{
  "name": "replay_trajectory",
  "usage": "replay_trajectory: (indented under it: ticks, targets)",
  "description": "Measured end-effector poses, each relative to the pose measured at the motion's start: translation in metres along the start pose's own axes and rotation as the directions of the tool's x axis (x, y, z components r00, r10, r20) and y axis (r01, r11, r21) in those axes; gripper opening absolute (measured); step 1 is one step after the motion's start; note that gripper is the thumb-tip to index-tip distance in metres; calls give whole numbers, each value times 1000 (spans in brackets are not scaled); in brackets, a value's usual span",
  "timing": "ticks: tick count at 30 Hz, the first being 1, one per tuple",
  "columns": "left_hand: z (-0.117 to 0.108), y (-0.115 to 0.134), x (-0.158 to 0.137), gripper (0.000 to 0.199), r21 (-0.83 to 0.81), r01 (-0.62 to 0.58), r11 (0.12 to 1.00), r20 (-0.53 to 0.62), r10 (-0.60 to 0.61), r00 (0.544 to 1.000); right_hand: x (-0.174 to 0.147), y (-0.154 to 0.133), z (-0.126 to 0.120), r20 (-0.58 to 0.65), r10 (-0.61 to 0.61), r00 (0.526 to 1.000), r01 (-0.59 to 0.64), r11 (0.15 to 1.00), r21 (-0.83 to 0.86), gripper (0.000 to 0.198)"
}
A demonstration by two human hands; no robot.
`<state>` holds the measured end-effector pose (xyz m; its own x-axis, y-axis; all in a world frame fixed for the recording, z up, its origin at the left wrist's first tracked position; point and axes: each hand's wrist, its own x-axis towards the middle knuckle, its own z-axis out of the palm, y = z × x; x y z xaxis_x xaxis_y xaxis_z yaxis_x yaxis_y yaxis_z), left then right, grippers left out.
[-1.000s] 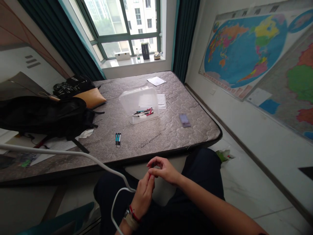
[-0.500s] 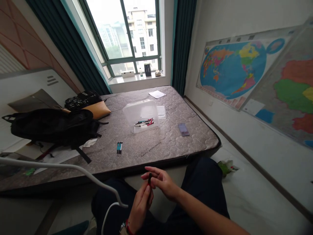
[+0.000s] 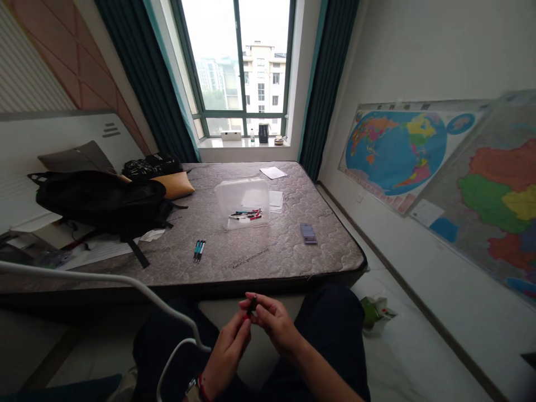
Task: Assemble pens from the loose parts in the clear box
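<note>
Over my lap, my left hand [image 3: 231,341] is closed around a short red-and-black pen [image 3: 250,307]. Its dark end points up, and most of its length is hidden in the fingers. Thumb and fingers of my right hand [image 3: 273,324] close on that dark upper end. On the mattress ahead, three pens with teal and black barrels [image 3: 199,251] lie side by side. Beyond them a clear plastic box [image 3: 221,192] rests on its side, with several red, black and white pens [image 3: 247,214] in it.
White papers [image 3: 276,200] lie behind the box on the mattress [image 3: 288,262]. A purplish flat object [image 3: 309,233] is at right. A black backpack [image 3: 100,201] and a tan cushion [image 3: 178,184] sit at left. A white bent tube [image 3: 146,295] crosses the lower left.
My right fingers, spread beside the pen before, have closed on its dark end. The pen is now more tilted. The camera view has shifted, moving the whole scene within the picture.
</note>
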<state>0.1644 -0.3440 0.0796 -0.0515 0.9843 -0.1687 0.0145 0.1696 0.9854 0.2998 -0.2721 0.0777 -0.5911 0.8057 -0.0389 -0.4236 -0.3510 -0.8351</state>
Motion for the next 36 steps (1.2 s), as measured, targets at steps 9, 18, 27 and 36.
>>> replay_trajectory:
  ticks: [9,18,27,36]
  targets:
    - [17,9,7,34,-125,22,992,120,-7,993,5,-15,6,-145,22,989,-11,997,74,34]
    - [22,1,7,40,-107,27,994,77,-19,997,0,2,-10,-194,52,980,-44,998,45,36]
    - [21,-11,14,41,-61,-1,998,47,4,999,6,6,-17,-207,-19,978,-17,986,-167,36]
    - [-4,-26,21,46,-35,18,999,33,-17,999,22,21,-14,-188,-48,981,10,980,-199,29]
